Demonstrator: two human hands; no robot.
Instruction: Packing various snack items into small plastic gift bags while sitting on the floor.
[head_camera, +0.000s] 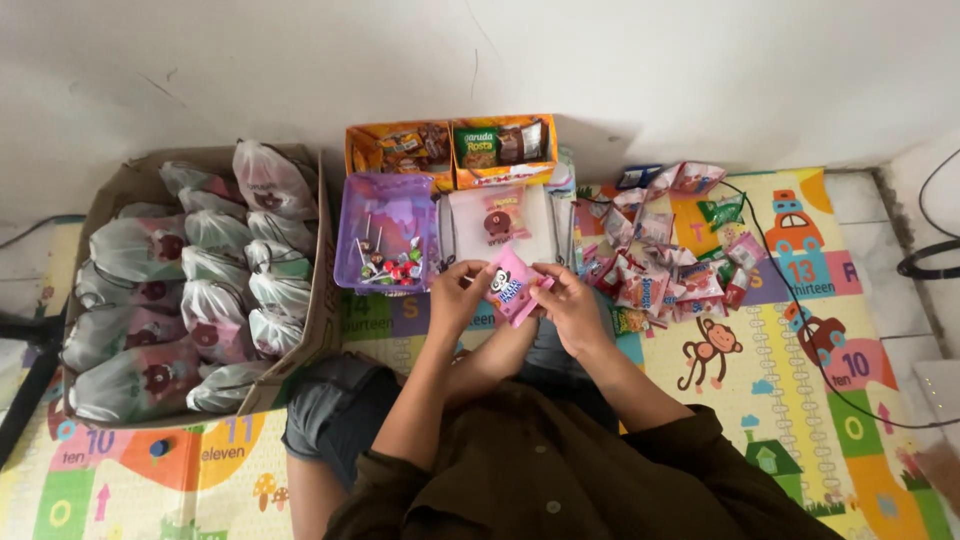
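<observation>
Hands: left hand (458, 293) and right hand (568, 303) both grip pink snack packet (510, 286) | purple lollipop box (386, 240) just beyond.

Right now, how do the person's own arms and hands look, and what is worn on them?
Both forearms are bare. Dark brown sleeves are pushed up to about the elbows. The left hand and right hand wear no gloves; no ring, watch or bracelet shows. The garment looks like a dark buttoned shirt.

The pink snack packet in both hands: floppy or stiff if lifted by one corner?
Probably floppy: the pink snack packet looks like thin, flat film pinched between the left hand and right hand. Likely light and a bit slippery.
</observation>
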